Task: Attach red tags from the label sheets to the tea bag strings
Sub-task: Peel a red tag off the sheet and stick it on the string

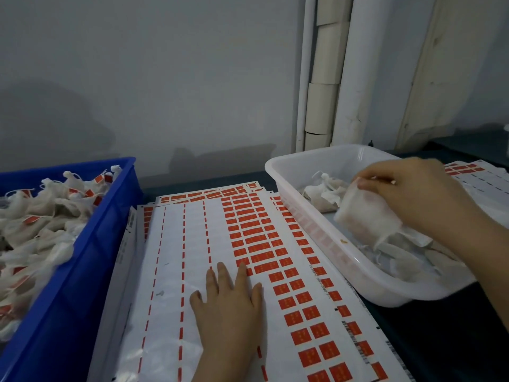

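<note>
1. two hands: one left hand [230, 307], one right hand [407, 194].
2. two bins: one blue crate [82, 271], one white tub [303, 166].
3. one tea bag [366, 216] pinched in the right hand; the tea bags heaped in the tub and in the crate are too many to count.
4. two lots of label sheets [192, 244]: one overlapped stack between the bins, more beyond the tub; sheets not countable.
5. red tags [256, 244]: dozens on the top sheet.
</note>
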`<act>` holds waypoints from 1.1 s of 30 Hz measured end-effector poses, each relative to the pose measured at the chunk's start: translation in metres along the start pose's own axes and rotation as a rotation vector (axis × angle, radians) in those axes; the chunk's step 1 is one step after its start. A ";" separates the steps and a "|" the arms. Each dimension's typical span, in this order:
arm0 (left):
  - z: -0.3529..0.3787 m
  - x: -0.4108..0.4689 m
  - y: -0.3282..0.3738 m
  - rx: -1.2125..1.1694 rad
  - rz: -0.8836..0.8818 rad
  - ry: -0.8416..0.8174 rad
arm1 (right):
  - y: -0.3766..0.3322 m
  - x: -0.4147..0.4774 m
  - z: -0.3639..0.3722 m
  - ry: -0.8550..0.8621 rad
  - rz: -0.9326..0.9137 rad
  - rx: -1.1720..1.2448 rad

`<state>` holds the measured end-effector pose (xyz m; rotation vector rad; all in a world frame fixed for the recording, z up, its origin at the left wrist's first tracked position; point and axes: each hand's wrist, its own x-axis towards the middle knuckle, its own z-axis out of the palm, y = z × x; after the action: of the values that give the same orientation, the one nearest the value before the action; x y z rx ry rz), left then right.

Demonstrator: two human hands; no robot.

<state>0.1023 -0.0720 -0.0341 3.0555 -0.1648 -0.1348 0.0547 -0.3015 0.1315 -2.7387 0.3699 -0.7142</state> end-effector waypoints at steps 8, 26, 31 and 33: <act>-0.050 0.012 -0.019 -0.384 0.042 0.049 | -0.077 0.002 -0.010 0.011 -0.327 0.373; -0.045 0.020 -0.054 -1.318 0.158 -0.163 | -0.081 -0.019 0.152 -0.324 -0.033 0.762; -0.046 0.018 -0.055 -1.325 0.140 -0.159 | -0.076 -0.023 0.150 -0.326 -0.013 0.868; -0.047 0.016 -0.053 -1.346 0.115 -0.122 | -0.079 -0.026 0.150 -0.307 -0.029 0.899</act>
<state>0.1282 -0.0180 0.0070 1.6955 -0.1580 -0.2773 0.1226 -0.1888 0.0218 -1.9400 -0.0650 -0.3245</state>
